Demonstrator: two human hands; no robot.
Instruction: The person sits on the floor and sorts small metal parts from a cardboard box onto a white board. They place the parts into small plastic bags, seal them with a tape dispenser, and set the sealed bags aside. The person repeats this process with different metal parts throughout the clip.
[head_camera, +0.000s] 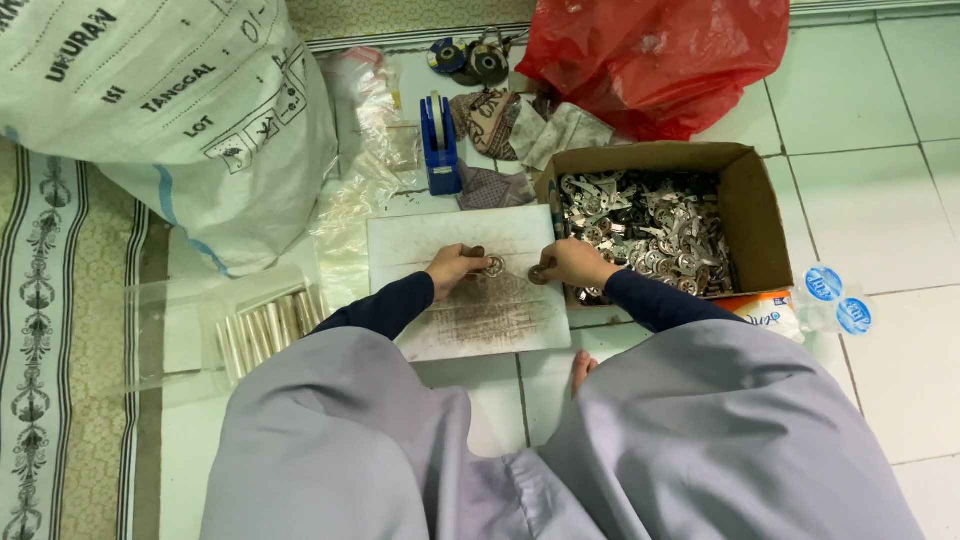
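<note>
Cardboard box (752, 215) full of metal parts (645, 230), both hands pinching small round parts (494, 266) on board (440, 240)

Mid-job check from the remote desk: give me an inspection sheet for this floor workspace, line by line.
Surface: worn white rectangular board lying on the white tiled floor, dark scuffs at its middle.
Job's things: small round metal ring at the left hand; small dark round part at the right hand; open cardboard box of silvery metal parts to the right.
Clutter: blue tape dispenser, red plastic bag, large white woven sack, clear plastic bags, patterned cloth scraps.
Grippers: left hand and right hand both on the board, fingers closed on their parts.
Cables: nothing seen.
Surroundings: patterned mat on the left, clear tray of pale tubes.
</note>
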